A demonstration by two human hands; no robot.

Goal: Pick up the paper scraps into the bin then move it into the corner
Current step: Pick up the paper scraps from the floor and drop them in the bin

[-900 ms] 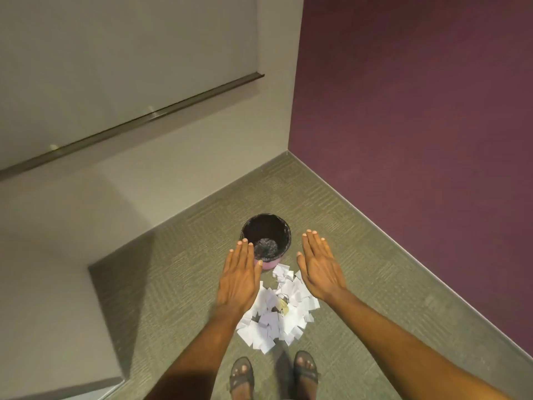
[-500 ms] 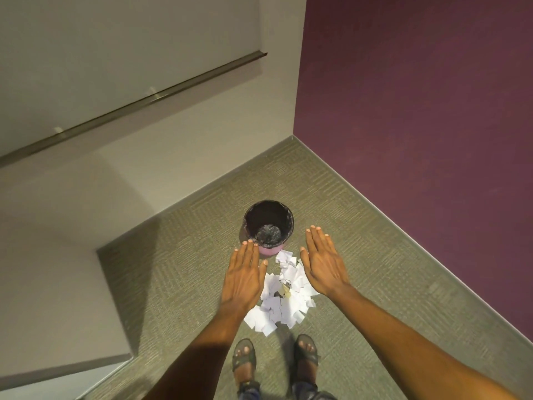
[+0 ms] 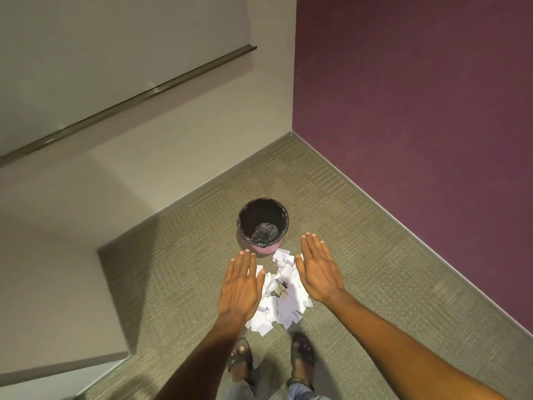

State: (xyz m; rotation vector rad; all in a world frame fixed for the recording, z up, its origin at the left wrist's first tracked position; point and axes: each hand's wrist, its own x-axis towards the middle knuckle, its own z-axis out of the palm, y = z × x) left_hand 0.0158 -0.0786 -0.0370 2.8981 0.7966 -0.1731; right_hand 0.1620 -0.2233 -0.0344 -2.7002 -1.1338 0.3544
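Hands are flat and open, holding nothing: left hand [image 3: 238, 287], right hand [image 3: 318, 271], over the paper scraps [image 3: 284, 301] on the carpet, low in the middle. Scoop from both sides, squeeze, then drop into the bin [image 3: 263, 225] just above.

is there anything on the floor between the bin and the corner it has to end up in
Nothing visible. The bin stands on bare carpet that runs clear to the corner where the beige and purple walls meet. The paper scraps lie on its near side, under both open hands, away from that path.
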